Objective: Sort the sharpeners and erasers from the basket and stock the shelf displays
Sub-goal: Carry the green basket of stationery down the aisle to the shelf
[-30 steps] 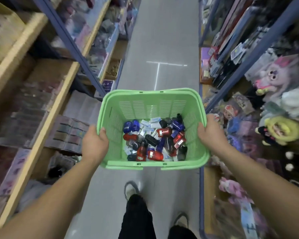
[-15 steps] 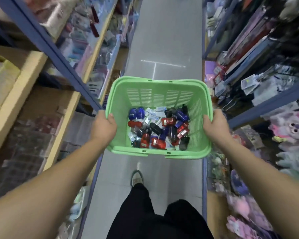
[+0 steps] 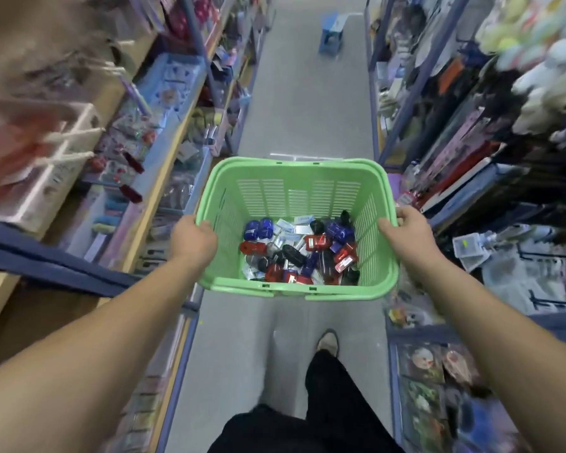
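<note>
Your left hand (image 3: 194, 238) curls over the green basket (image 3: 294, 194) rim at 9 o'clock, your right hand (image 3: 406, 232) grips it at 3 o'clock. Red, blue and black sharpeners (image 3: 314, 256) with white erasers (image 3: 290, 228) lie inside; shelves (image 3: 164, 178) flank the aisle.

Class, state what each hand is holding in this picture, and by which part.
Both hold the green basket: the left hand curls over its left rim, the right hand over its right rim.

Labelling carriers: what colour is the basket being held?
Light green basket, slotted plastic walls; clearest in the head view.
</note>
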Motion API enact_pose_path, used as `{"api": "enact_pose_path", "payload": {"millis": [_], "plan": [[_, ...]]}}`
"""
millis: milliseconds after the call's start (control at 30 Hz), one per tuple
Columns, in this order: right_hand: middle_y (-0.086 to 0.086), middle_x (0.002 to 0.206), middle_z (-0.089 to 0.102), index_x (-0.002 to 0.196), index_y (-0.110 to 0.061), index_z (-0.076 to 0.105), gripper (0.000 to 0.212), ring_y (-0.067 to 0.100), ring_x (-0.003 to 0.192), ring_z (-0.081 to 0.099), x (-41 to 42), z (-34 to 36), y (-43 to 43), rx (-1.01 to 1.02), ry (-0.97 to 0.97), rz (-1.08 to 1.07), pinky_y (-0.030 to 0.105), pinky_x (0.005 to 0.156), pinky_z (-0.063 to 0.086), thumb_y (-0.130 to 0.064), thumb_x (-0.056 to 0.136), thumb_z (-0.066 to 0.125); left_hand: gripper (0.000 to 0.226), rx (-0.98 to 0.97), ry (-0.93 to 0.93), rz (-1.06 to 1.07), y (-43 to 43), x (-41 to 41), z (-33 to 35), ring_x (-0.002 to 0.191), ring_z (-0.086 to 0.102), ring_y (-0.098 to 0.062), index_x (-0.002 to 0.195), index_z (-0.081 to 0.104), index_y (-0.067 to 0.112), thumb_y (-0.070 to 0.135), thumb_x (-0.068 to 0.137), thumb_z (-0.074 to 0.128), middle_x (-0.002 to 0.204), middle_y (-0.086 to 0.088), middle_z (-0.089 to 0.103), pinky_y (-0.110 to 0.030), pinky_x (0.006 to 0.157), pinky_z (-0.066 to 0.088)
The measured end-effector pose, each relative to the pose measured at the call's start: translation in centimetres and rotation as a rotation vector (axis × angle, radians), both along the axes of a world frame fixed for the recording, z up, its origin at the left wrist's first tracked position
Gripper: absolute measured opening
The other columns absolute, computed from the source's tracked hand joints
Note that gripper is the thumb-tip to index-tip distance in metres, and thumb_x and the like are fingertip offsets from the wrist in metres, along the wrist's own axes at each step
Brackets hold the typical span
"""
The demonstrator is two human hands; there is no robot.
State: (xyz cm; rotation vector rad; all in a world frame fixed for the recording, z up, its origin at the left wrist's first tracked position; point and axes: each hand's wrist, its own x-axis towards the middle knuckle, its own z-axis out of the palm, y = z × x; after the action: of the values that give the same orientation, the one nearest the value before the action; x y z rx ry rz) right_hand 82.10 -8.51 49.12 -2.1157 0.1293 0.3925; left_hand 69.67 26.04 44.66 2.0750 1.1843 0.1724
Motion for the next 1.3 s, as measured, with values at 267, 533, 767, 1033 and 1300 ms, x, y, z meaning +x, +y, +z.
{"api": "enact_pose_path", "payload": {"millis": [267, 533, 767, 1033, 1300], "plan": [[-0.004, 0.090, 0.064, 0.113, -0.018, 0.057, 0.017, 0.014, 0.070, 0.061, 16.2, 1.4, 2.4, 0.030, -0.028, 0.077, 0.029, 0.060, 0.054, -0.008, 0.100, 0.051, 0.025, 0.011, -0.081, 0.074, 0.8, 14.3, 2.3, 0.085, 0.066, -0.035, 0.108, 0.065, 0.006, 0.027, 0.102, 0.052, 0.093, -0.014, 0.068, -0.040, 0.074, 0.055], [0.006, 0.101, 0.066, 0.122, -0.009, 0.058, 0.023, 0.012, 0.081, 0.062, 33.5, -1.8, 9.3, -0.056, -0.014, 0.085, 0.027, 0.059, 0.047, -0.012, 0.100, 0.052, 0.036, 0.059, -0.088, 0.079, 7.9, 30.6, 1.6, 0.094, 0.063, -0.037, 0.111, 0.067, -0.001, 0.030, 0.105, 0.049, 0.099, -0.018, 0.068, -0.034, 0.076, 0.042], [0.010, 0.087, 0.068, 0.097, -0.006, 0.063, 0.018, 0.026, 0.074, 0.065, 48.2, -2.3, 16.6, -0.204, -0.006, 0.016, 0.028, 0.052, 0.041, -0.018, 0.086, 0.055, 0.028, 0.111, -0.019, 0.008, 15.4, 46.5, 1.6, 0.092, 0.059, -0.033, 0.110, 0.065, 0.004, 0.026, 0.105, 0.049, 0.103, -0.014, 0.065, -0.032, 0.074, 0.034], [0.008, 0.076, 0.061, 0.088, -0.003, 0.059, 0.017, 0.023, 0.063, 0.055, 64.9, -0.4, 21.8, -0.252, -0.027, 0.016, 0.029, 0.052, 0.038, -0.018, 0.095, 0.055, 0.033, 0.137, -0.045, -0.033, 21.7, 64.6, 1.2, 0.097, 0.063, -0.042, 0.109, 0.063, 0.004, 0.032, 0.103, 0.048, 0.107, -0.020, 0.066, -0.048, 0.086, 0.053], [0.013, 0.091, 0.071, 0.103, -0.008, 0.064, 0.030, 0.031, 0.080, 0.071, 84.0, -3.1, 24.3, -0.191, 0.042, 0.066, 0.049, 0.072, 0.061, -0.034, 0.088, 0.057, 0.035, 0.155, -0.014, -0.020, 24.0, 82.9, -1.7, 0.098, 0.062, -0.040, 0.106, 0.061, -0.001, 0.030, 0.104, 0.047, 0.105, -0.022, 0.066, -0.047, 0.085, 0.052]]}}
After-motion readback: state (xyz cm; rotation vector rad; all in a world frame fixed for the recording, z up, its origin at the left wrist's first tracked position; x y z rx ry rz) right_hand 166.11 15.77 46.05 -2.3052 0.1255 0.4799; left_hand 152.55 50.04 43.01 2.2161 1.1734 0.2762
